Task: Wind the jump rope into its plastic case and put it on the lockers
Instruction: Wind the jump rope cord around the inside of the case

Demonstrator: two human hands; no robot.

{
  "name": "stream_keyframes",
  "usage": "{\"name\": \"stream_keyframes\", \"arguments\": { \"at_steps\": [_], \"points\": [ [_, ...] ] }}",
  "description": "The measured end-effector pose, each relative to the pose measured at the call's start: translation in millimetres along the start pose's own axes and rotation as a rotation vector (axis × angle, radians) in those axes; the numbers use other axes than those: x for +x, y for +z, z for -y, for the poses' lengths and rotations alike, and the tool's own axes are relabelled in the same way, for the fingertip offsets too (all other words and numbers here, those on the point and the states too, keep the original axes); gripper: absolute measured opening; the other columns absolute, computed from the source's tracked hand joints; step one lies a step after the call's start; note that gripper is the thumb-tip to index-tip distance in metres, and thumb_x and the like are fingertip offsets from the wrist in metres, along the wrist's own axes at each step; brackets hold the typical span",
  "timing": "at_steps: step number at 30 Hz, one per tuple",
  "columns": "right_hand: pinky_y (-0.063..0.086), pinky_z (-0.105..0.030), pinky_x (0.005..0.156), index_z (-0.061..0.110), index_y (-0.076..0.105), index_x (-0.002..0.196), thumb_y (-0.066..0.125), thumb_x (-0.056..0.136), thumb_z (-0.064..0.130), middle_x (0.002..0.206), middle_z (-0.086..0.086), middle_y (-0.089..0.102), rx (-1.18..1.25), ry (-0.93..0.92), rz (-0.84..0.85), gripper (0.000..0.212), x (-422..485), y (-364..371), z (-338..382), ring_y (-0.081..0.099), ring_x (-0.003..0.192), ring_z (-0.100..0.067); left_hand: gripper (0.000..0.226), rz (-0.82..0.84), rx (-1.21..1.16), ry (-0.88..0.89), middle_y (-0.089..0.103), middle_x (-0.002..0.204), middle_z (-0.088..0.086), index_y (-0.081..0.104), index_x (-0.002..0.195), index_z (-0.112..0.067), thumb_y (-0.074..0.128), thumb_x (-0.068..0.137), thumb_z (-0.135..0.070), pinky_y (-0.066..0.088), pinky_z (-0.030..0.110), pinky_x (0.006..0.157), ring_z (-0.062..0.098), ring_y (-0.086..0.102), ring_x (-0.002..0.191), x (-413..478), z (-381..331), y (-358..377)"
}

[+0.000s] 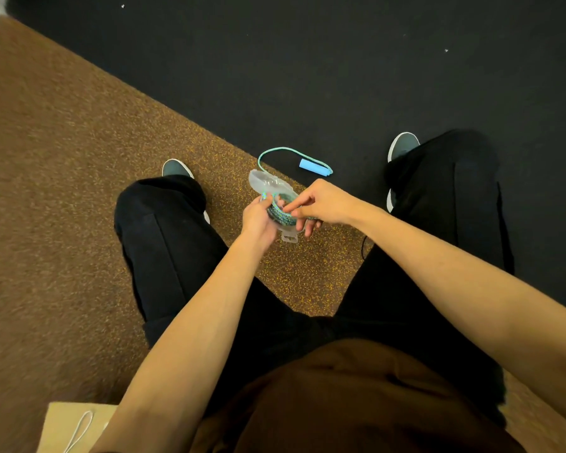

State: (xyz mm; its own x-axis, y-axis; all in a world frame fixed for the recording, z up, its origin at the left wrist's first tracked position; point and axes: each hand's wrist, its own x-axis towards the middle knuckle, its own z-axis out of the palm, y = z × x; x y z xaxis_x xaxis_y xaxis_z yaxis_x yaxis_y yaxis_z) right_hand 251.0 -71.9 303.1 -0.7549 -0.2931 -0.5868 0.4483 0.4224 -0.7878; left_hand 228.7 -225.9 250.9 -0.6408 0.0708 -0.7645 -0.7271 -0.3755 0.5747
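A clear plastic case sits between my hands at knee height, its lid hinged open away from me. Coiled teal jump rope fills the lower half. My left hand grips the case and coil from the left. My right hand reaches in from the right, its fingers curled and pinching the rope on the coil. A loose length of rope loops from the case down to the floor and ends in a light blue handle.
I am seated with black-trousered legs apart and both shoes on the floor. Brown speckled carpet lies on the left, black carpet on the right. A pale wooden surface with a white cord shows at the bottom left.
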Motion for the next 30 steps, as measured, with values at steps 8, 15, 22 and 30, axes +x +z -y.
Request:
{"name": "stream_keyframes", "arguments": {
  "at_steps": [8,15,22,30],
  "points": [
    [0.038,-0.017,0.038,-0.001,0.07,0.086,0.075,0.083,0.015,0.073,-0.014,0.074,0.021,0.068,-0.064,0.017,2.1,-2.4,-5.8,0.069,0.052,-0.02,0.017,-0.01,-0.106,-0.05,0.05,0.071,0.007,0.051,0.097,-0.006,0.035,0.099,-0.008,0.048,0.041,0.078,0.019,0.051,0.069,-0.9,-6.1,2.4],
    [0.043,-0.016,0.041,0.002,0.07,0.076,0.078,0.081,0.022,0.064,-0.01,0.07,-0.032,0.063,-0.107,0.023,1.8,-5.2,-6.2,0.063,0.043,-0.012,0.038,-0.042,-0.06,-0.065,0.052,0.11,0.022,0.046,0.129,0.003,0.04,0.096,-0.014,0.043,0.053,0.101,0.034,0.05,0.113,0.4,-7.5,-0.7],
    [0.045,-0.015,0.044,0.005,0.069,0.068,0.079,0.08,0.022,0.058,-0.007,0.065,-0.045,0.016,-0.134,0.023,2.7,-5.3,-9.1,0.056,0.038,-0.008,0.013,0.093,-0.119,-0.074,0.048,0.074,0.007,0.05,0.089,-0.007,0.042,0.097,-0.013,0.039,0.051,0.103,0.024,0.052,0.081,2.6,-7.3,-3.2],
    [0.044,-0.018,0.045,-0.001,0.072,0.083,0.077,0.081,0.022,0.063,-0.004,0.067,-0.039,0.081,-0.027,0.023,5.1,-14.8,-10.1,0.06,0.047,-0.01,0.015,0.092,-0.199,-0.113,0.044,0.07,0.005,0.049,0.09,-0.006,0.038,0.098,-0.01,0.05,0.039,0.071,0.017,0.049,0.066,-3.6,-11.7,-0.3]
  ]
}}
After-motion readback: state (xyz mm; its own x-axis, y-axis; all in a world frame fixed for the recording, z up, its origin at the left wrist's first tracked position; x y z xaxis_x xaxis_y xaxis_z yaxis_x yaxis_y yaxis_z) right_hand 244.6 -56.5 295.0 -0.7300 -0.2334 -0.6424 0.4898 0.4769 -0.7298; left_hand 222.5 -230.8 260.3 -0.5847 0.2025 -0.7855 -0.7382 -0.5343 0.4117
